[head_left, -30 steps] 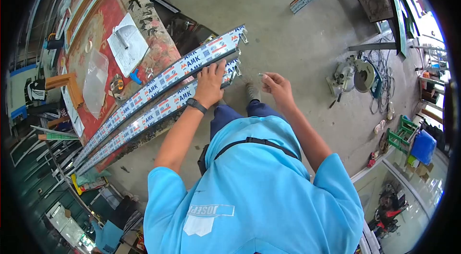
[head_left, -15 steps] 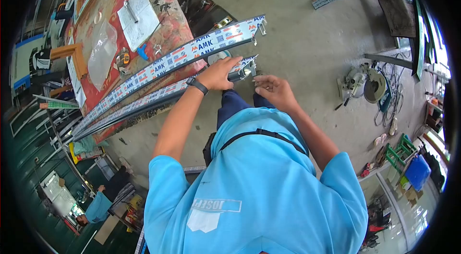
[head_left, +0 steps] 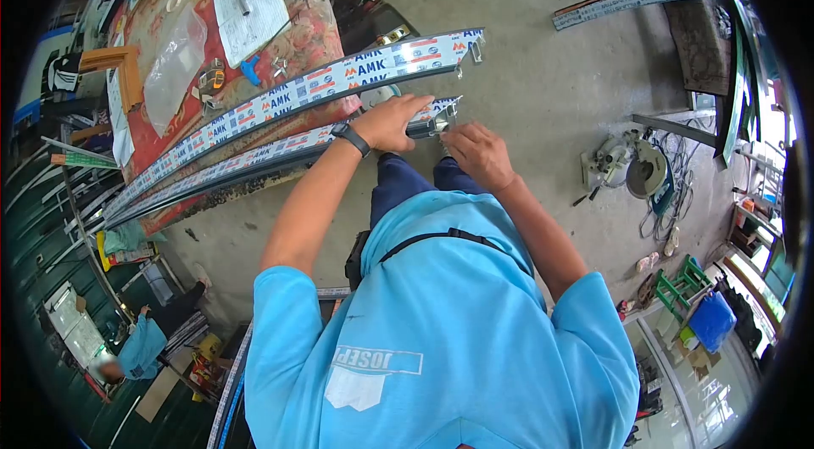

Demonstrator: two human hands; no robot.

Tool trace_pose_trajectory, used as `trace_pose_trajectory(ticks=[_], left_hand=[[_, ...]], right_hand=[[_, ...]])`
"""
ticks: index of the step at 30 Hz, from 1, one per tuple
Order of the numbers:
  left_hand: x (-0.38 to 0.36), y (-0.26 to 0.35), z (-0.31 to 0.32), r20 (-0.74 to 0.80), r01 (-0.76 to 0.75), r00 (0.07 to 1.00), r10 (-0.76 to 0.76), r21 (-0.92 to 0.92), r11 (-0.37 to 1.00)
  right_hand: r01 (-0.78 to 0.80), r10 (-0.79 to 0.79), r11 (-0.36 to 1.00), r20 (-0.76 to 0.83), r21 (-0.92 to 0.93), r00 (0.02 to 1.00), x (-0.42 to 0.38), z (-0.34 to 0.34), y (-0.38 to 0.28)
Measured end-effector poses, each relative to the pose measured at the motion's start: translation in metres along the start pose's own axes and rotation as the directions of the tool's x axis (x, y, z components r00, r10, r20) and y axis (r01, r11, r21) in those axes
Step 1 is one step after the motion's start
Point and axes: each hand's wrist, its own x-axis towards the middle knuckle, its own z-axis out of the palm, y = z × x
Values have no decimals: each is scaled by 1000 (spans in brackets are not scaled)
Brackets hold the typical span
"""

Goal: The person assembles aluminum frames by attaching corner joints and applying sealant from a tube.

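My left hand point(head_left: 388, 124), with a dark band on its wrist, wraps over the near metal profile point(head_left: 292, 146) close to its right end. This profile carries white protective film printed AMK, and its cut end shows open channels. At that end my right hand point(head_left: 480, 155) has its fingers pinched together; what they hold is too small to make out. Just beyond lies a second film-covered profile point(head_left: 356, 74), roughly parallel and apart from my hands. A round whitish object point(head_left: 379, 94) shows partly behind my left hand.
The red-patterned table point(head_left: 318, 21) under the profiles bears papers point(head_left: 259, 25), a tape measure point(head_left: 212, 78), a blue-handled tool point(head_left: 250, 70) and a plastic bag point(head_left: 176, 67). A mitre saw point(head_left: 623, 167) stands on the floor at right. Another person point(head_left: 142, 347) is at lower left.
My right hand has moved slightly left and in against the profile's end, its fingers closing together. My left hand stays on the profile. The whole view has shifted a little.
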Motion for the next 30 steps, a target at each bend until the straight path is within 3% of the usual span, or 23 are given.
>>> trace_pose_trajectory(ticks=[7, 16, 27, 28, 29, 30], left_hand=[[0, -3, 3, -7, 6, 1000, -6, 1, 1000], [1, -2, 2, -11, -23, 1000, 23, -4, 1000], [0, -6, 5, 22, 4, 1000, -3, -43, 999], [-4, -18, 16, -43, -113, 993, 113, 3, 994], [-5, -24, 19, 1, -92, 996, 92, 23, 995], [-3, 9, -5, 25, -76, 997, 74, 88, 993]], right_hand=[[-30, 31, 1000, 51, -8, 998, -3, -4, -1], [49, -48, 999, 86, 0, 995, 0, 2, 6], [-52, 54, 997, 35, -52, 998, -19, 35, -13], [-111, 121, 991, 168, -69, 978, -22, 35, -22], [-297, 384, 918, 400, -263, 832, -6, 18, -44], [-391, 529, 846, 476, -363, 703, 8, 8, -48]])
